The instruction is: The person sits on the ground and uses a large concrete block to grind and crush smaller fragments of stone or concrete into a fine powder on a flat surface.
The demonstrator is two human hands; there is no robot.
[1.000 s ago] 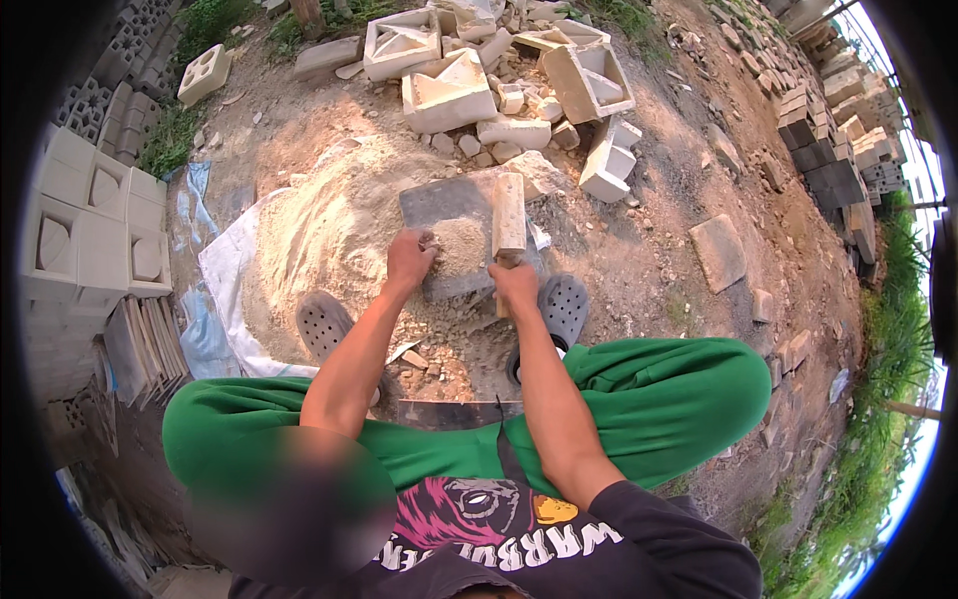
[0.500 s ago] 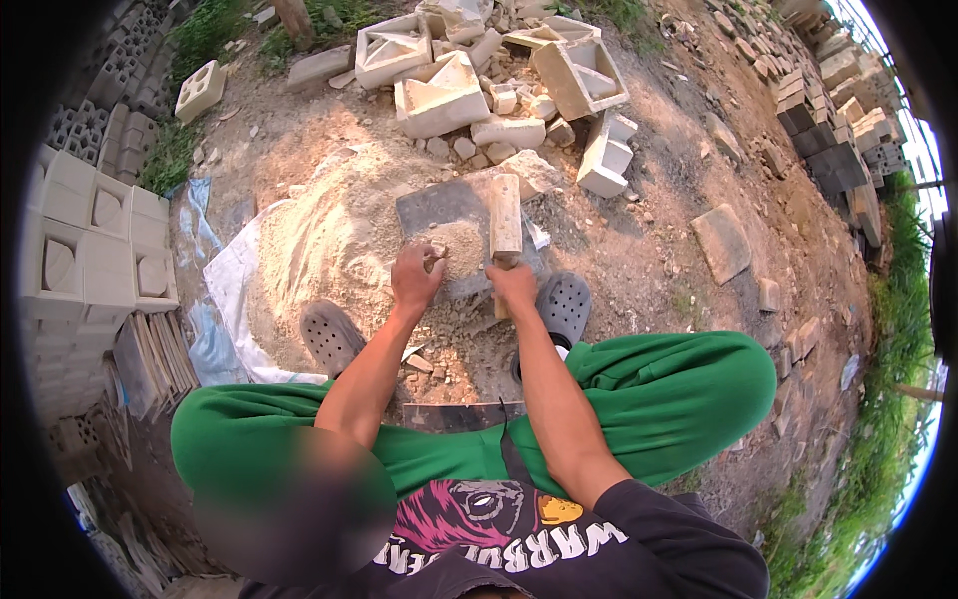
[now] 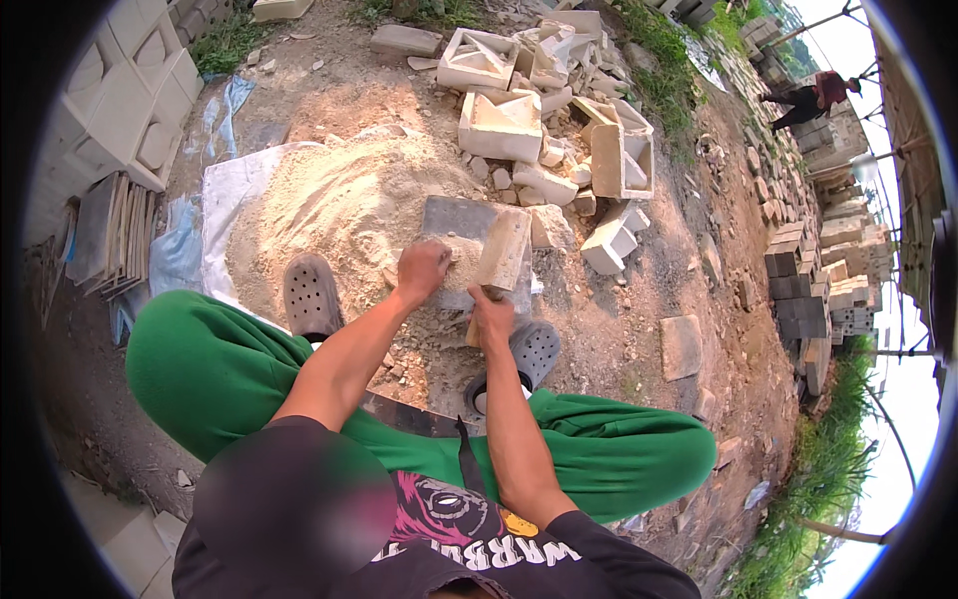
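My right hand (image 3: 492, 317) is wrapped round the handle of a wooden mallet (image 3: 506, 250), whose thick, dust-covered head leans over the right part of a dark flat slab (image 3: 449, 214). Crumbled pale stone (image 3: 463, 264) lies on that slab. At the slab's left edge my left hand (image 3: 423, 270) is closed, its fingers curled beside the crumbs; what they hold, if anything, is hidden. A heap of pale sandy grit (image 3: 329, 200) spreads to the left on a white sheet (image 3: 225, 215).
Beyond the slab lie broken pale moulded blocks (image 3: 501, 125) and rubble. Grey clogs (image 3: 312, 297) flank the work. Pale blocks (image 3: 135, 90) and thin boards (image 3: 125, 235) stand left. A flat stone (image 3: 681, 347) lies right, before stacked bricks (image 3: 796, 285). A person (image 3: 813, 98) is far right.
My view has swung, bringing a distant person into sight at the upper right. The mallet head now leans to the right rather than standing straight. Both hands stay by the slab.
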